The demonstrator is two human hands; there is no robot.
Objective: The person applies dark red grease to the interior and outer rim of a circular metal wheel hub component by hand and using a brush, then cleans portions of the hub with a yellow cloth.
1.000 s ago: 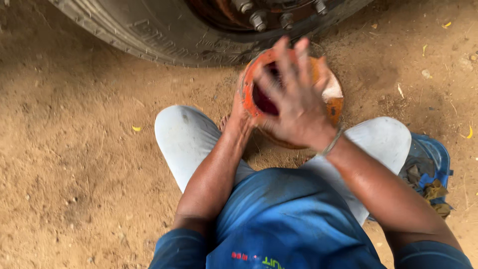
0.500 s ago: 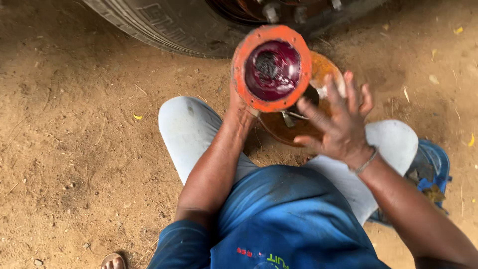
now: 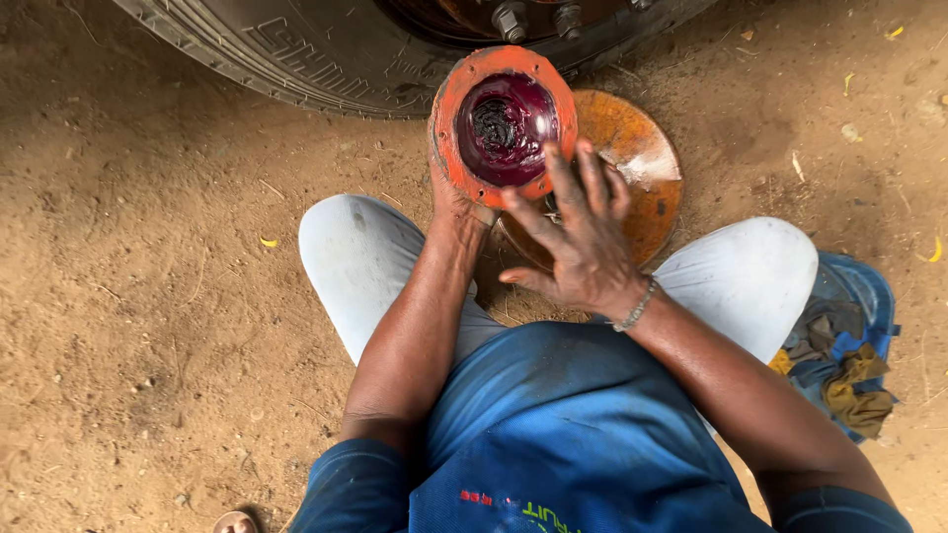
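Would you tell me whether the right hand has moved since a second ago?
Yes. The right hand then covered the orange hub cap; now it has drawn back toward the person's lap, away from the tyre, leaving the cap's greasy hollow uncovered.

At top centre, the round orange-painted metal hub cap [image 3: 504, 126] holds glossy dark-red grease; behind it lies a rusty matt metal disc [image 3: 632, 168]. The black ribbed rubber tyre [image 3: 326, 59] looks dull; the ground [image 3: 128, 296] is dry, rough sand.
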